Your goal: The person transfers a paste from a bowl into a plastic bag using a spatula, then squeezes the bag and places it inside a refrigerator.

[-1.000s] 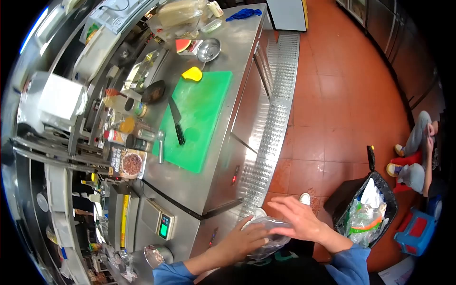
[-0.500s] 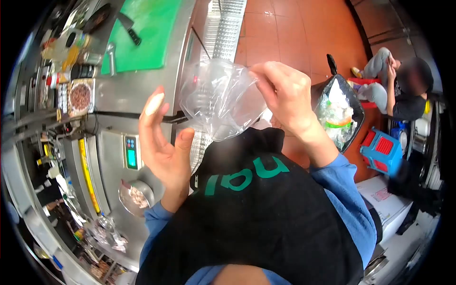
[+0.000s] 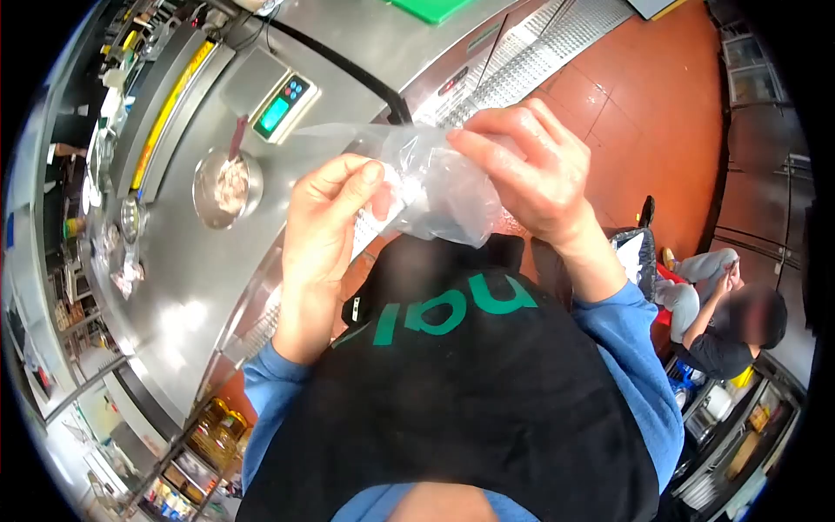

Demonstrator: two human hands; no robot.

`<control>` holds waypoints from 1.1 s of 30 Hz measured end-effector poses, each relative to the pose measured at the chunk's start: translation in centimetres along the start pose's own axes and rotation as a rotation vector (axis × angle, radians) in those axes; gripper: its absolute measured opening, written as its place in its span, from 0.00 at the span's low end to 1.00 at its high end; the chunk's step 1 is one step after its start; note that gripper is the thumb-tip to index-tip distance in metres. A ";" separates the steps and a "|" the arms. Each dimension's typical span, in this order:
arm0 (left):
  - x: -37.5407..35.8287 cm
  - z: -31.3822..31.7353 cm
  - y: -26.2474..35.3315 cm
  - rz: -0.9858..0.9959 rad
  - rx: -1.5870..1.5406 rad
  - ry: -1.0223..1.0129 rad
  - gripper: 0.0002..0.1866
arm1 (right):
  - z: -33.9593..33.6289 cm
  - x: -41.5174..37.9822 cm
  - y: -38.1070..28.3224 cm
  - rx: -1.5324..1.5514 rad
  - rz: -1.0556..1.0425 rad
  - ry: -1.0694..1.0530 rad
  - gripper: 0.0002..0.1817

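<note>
A see-through plastic bag (image 3: pixel 448 196) is stretched between my two hands in front of the black apron (image 3: pixel 452 374). My right hand (image 3: pixel 535 170) has its fingers closed on the bag's right side. On the other side, my left hand (image 3: pixel 326 217) pinches the bag's edge between thumb and bent fingers. Part of the film trails left toward the counter scale. Nothing can be made out inside the bag.
On the steel counter (image 3: pixel 174 270) sit a scale (image 3: pixel 285 106) with a lit display and a metal bowl (image 3: pixel 203 200) of pale pieces. A green board (image 3: pixel 430 7) lies at the top. To the right are a black-lined bin (image 3: pixel 645 261) and a seated person (image 3: pixel 722 335).
My view has turned, bringing the scale and bowl higher and the seated person lower. My left hand, formerly apart from the bag with spread fingers, now pinches it.
</note>
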State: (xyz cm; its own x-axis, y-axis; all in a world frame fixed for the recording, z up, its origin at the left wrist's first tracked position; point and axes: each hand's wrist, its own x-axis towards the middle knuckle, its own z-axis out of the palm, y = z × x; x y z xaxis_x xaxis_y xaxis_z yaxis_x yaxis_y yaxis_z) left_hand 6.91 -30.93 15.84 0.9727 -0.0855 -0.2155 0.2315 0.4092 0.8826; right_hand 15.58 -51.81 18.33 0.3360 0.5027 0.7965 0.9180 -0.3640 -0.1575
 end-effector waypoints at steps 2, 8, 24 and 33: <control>-1.4 0.5 -0.8 -0.002 -0.171 0.070 0.08 | -0.1 -1.1 -0.9 0.008 -0.002 -0.026 0.18; -3.4 -0.6 -1.4 0.030 -0.244 0.185 0.12 | -0.1 -1.4 -3.4 0.013 -0.036 -0.045 0.18; -19.1 -19.8 6.8 0.475 -0.379 0.372 0.41 | 21.3 9.1 -20.4 0.728 0.768 -0.950 0.13; -23.6 -28.6 6.7 0.306 -1.041 0.505 0.37 | 30.0 11.4 -23.8 0.579 0.436 -0.533 0.08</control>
State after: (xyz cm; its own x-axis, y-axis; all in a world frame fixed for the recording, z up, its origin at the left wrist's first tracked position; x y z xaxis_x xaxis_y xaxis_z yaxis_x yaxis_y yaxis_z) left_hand -14.83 -0.20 14.91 0.8168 0.4149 -0.4009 -0.3569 0.9093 0.2139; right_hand 3.87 -13.91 13.63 0.6006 0.7616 0.2434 0.5999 -0.2279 -0.7670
